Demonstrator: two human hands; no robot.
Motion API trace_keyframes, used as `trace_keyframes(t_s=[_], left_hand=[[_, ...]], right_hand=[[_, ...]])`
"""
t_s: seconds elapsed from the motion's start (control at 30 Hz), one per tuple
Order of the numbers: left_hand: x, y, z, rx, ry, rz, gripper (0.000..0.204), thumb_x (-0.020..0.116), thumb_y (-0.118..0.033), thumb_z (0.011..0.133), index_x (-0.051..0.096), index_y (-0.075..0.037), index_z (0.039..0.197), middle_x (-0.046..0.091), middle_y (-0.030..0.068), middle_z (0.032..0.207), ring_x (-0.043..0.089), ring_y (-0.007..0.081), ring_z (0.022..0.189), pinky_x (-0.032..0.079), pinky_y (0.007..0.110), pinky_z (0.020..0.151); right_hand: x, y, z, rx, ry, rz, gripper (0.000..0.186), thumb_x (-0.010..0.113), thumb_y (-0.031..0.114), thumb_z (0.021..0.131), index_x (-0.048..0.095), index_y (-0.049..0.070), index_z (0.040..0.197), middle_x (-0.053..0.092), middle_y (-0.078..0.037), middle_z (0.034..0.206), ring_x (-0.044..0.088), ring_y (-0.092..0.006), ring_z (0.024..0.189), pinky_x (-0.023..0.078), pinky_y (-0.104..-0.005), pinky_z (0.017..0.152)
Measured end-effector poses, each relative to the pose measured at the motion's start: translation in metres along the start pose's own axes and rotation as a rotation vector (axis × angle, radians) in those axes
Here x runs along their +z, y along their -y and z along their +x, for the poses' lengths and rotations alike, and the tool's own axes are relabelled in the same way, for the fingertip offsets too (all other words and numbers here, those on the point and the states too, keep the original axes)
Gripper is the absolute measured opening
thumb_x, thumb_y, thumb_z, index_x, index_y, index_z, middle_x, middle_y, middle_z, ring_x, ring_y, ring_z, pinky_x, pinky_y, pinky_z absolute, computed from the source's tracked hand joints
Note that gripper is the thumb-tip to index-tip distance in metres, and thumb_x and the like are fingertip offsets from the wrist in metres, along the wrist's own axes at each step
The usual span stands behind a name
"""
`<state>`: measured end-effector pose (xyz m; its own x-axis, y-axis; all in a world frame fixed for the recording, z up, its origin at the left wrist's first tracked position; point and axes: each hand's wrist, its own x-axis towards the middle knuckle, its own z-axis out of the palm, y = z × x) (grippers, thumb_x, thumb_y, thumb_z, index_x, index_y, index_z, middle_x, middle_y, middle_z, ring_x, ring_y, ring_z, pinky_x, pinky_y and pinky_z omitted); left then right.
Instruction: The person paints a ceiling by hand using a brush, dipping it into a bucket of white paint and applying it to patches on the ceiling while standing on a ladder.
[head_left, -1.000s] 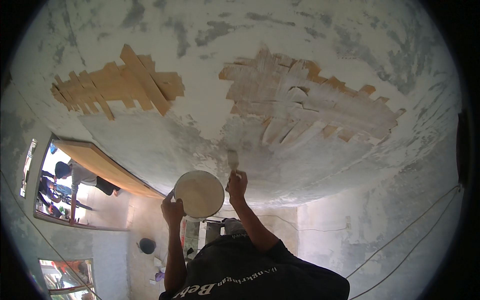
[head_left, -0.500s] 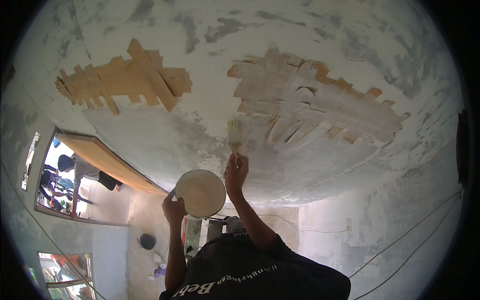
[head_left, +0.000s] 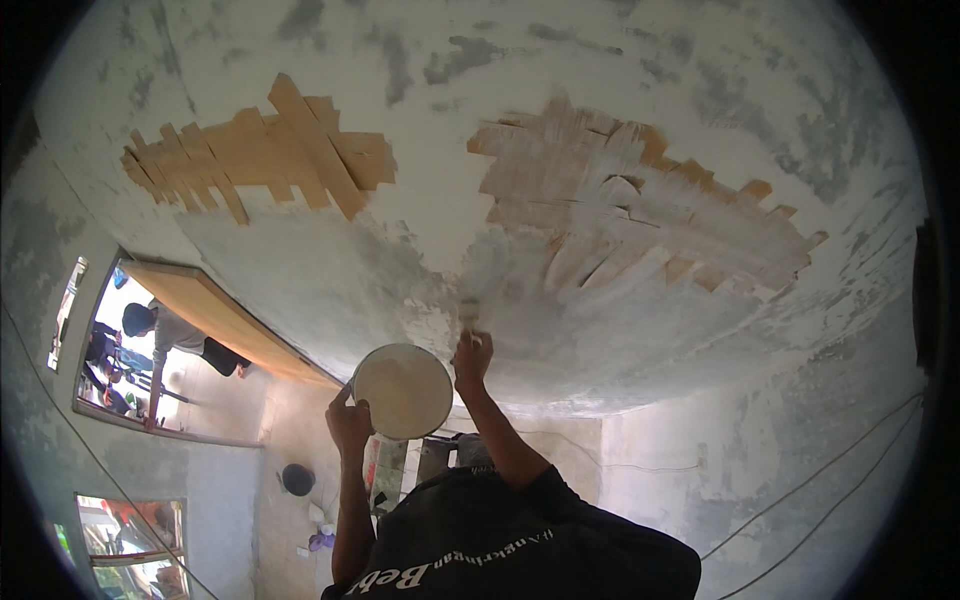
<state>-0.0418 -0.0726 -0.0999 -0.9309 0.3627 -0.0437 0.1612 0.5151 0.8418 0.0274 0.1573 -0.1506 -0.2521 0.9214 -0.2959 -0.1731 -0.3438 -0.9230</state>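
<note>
The right hand point(head_left: 472, 358) is gripping a small brush point(head_left: 468, 318) or putty knife, fingers closed round the handle, and the tip is pressing up against the ceiling point(head_left: 420, 230) right where the wet grey patch meets the older white coat. The left hand point(head_left: 348, 420) is wrapped round the side of a round white bucket point(head_left: 403, 391), holding it up just beside the working hand, so the mix is sitting close to the tool. Both arms are reaching up out of a dark t-shirt point(head_left: 520, 550). I can't tell from here whether it's bristles or a blade on that tool, too small. Going outward, two bare tan patches are showing on the ceiling where the coat is missing: one on the left point(head_left: 265, 155) and a bigger one on the right point(head_left: 640, 215) that's already getting smeared over in streaks. If you ask me, doing this bit well is about keeping the bucket tucked under the tool to catch drips, loading little and often, and feathering each stroke out past the wet edge so no ridge is drying in. Over on the left an open window point(head_left: 160, 350) is showing a person outside leaning over, and a thin cable point(head_left: 820, 480) is running down the wall at lower right.
</note>
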Motion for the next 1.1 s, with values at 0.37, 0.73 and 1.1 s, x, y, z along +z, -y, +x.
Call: trace_keyframes(t_s=[0.37,0.73,1.1], left_hand=[[0.000,0.000,-0.002,0.002,0.008,0.020,0.050,0.051,-0.009,0.073,0.058,0.006,0.120,0.060,0.0154,0.049,0.059,0.0197,0.040,0.050,0.033,0.042],[0.000,-0.014,-0.002,-0.085,-0.069,0.019,0.042,0.058,-0.007,0.070,0.068,-0.005,0.110,0.059,0.0197,0.054,0.059,0.0274,0.045,0.047,0.041,0.050],[0.012,-0.002,-0.002,-0.071,-0.024,0.058,0.041,0.059,-0.006,0.069,0.069,-0.007,0.109,0.057,0.0217,0.056,0.057,0.0286,0.047,0.046,0.042,0.053]], right_hand=[[0.031,0.152,-0.073,-0.347,0.193,0.165,0.021,0.056,0.019,0.095,0.048,0.006,0.109,0.045,0.003,0.064,0.038,-0.0026,0.047,0.030,-0.0208,0.039],[-0.042,-0.060,0.022,0.195,-0.004,-0.104,0.020,0.062,0.020,0.090,0.051,0.007,0.099,0.050,-0.001,0.062,0.045,-0.0076,0.045,0.035,-0.0244,0.035],[-0.012,0.123,-0.041,-0.104,0.042,0.179,0.018,0.060,0.019,0.092,0.051,0.007,0.103,0.046,0.003,0.062,0.039,-0.0037,0.045,0.029,-0.0204,0.038]])
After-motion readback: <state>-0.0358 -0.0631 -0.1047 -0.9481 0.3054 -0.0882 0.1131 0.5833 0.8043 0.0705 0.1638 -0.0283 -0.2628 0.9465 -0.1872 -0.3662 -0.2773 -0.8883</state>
